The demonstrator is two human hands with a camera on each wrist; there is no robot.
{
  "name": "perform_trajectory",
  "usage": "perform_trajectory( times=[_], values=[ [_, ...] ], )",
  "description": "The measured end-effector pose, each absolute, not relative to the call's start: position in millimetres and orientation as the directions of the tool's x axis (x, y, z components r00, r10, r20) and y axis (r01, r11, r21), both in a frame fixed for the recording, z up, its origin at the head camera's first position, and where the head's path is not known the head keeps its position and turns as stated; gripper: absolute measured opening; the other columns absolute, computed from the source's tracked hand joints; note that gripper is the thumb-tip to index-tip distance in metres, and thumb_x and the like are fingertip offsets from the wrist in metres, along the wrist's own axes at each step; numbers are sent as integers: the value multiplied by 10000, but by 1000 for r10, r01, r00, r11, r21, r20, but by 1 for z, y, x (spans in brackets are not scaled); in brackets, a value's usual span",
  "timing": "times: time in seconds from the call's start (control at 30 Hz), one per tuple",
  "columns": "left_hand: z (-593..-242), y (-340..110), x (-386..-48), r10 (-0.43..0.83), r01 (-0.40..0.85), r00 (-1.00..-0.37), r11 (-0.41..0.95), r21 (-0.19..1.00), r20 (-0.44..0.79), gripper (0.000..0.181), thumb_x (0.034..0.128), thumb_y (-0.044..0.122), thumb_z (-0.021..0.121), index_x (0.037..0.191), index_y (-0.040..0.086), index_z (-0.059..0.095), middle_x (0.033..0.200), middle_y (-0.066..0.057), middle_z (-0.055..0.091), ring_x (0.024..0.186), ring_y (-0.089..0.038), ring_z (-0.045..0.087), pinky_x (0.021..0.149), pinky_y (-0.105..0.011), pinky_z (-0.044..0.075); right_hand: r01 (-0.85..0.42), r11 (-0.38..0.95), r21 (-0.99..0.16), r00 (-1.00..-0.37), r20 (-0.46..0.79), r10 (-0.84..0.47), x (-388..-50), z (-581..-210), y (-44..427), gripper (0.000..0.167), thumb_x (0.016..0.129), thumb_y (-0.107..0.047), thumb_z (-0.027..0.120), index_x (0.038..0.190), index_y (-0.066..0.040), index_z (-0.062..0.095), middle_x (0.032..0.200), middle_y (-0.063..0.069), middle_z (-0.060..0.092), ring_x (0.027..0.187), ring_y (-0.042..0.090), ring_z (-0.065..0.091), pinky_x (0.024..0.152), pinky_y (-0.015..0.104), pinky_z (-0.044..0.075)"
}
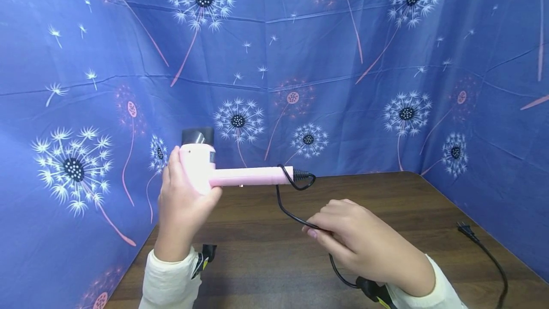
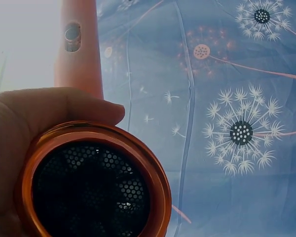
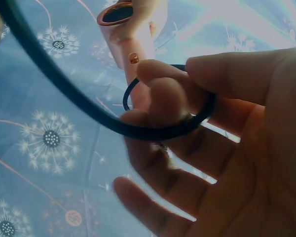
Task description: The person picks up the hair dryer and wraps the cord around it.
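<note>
A pink hair dryer (image 1: 253, 176) with a black nozzle (image 1: 198, 136) is held up above the table, its handle pointing right. My left hand (image 1: 184, 199) grips it round the head, the thumb near the handle's base; in the left wrist view the thumb lies beside the round mesh-covered end (image 2: 91, 187). The black cord (image 1: 289, 212) loops once over the handle's end and runs down to my right hand (image 1: 364, 242), which pinches it between thumb and fingers. In the right wrist view the cord (image 3: 84, 106) curves across the curled fingers of the right hand (image 3: 222, 148).
The cord's plug (image 1: 467, 230) lies on the brown wooden table (image 1: 257, 261) at the right, with cord running towards the front edge. A blue cloth (image 1: 266, 61) with dandelion prints hangs behind the table and along both sides.
</note>
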State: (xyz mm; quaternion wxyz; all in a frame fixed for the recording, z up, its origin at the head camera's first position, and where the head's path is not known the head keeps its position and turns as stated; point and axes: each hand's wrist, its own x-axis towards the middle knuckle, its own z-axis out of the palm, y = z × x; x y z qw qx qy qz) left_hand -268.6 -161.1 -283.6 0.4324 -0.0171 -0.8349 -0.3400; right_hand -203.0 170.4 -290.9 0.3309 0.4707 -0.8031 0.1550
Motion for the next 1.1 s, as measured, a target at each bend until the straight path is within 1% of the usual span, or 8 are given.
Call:
perform_trajectory(
  times=[0.07, 0.17, 0.3, 0.47, 0.6, 0.7, 0.87, 1.1],
  values=[
    [-284, -160, -269, -254, 328, -623, 774, 542, 740, 1168, 610, 228, 877, 1610, 77, 292, 1404, -277, 530, 1154, -515, 578, 896, -688, 476, -868, 492, 67, -310, 701, -642, -203, -289, 170, 172, 961, -141, 692, 991, -310, 686, 801, -253, 481, 770, -48, 468, 835, 220, 427],
    [-284, -159, -269, -237, 331, -627, 782, 529, 743, 1177, 606, 229, 879, 1612, 83, 285, 1398, -274, 529, 1114, -515, 589, 866, -678, 486, -888, 453, 80, -250, 743, -621, -203, -286, 169, 170, 940, -110, 704, 983, -273, 691, 794, -225, 485, 764, -35, 464, 856, 198, 402],
    [-285, -156, -268, -223, 327, -636, 789, 520, 738, 1203, 599, 224, 880, 1627, 119, 266, 1394, -254, 531, 1051, -513, 606, 822, -665, 494, -908, 412, 81, -199, 780, -593, -203, -282, 168, 172, 922, -85, 715, 975, -247, 697, 781, -202, 485, 763, -25, 466, 852, 185, 380],
    [-286, -153, -269, -194, 333, -630, 807, 487, 752, 1211, 589, 214, 871, 1632, 129, 260, 1381, -237, 540, 990, -508, 621, 772, -657, 503, -919, 388, 75, -172, 809, -563, -203, -279, 170, 184, 916, -70, 722, 1018, -223, 723, 825, -191, 560, 794, -2, 511, 822, 186, 376],
    [-287, -152, -269, -164, 354, -621, 814, 460, 767, 1216, 586, 203, 871, 1636, 149, 259, 1387, -220, 541, 921, -500, 632, 733, -651, 511, -923, 376, 75, -148, 834, -531, -205, -277, 171, 107, 980, -132, 678, 1043, -192, 742, 835, -178, 592, 786, 14, 517, 785, 191, 376],
    [-288, -152, -269, -139, 367, -620, 818, 443, 772, 1232, 583, 206, 887, 1640, 168, 254, 1405, -211, 537, 895, -500, 639, 722, -646, 514, -926, 369, 81, -129, 851, -510, -206, -276, 172, 102, 1002, -162, 658, 1041, -168, 752, 804, -169, 572, 762, 16, 502, 763, 190, 365],
    [-289, -151, -270, -91, 396, -614, 824, 405, 784, 1247, 575, 206, 897, 1642, 165, 253, 1434, -202, 531, 909, -467, 640, 704, -616, 515, -924, 375, 79, -121, 869, -480, -208, -275, 174, 124, 936, -94, 718, 1034, -160, 753, 795, -147, 558, 755, 18, 473, 758, 183, 344],
    [-288, -150, -269, -31, 440, -586, 827, 350, 810, 1217, 566, 212, 886, 1626, 144, 293, 1445, -193, 531, 850, -415, 629, 632, -569, 508, -902, 429, 41, -163, 888, -429, -210, -275, 176, 127, 911, -89, 736, 1008, -167, 758, 797, -155, 556, 737, 18, 454, 727, 163, 342]
  ],
)
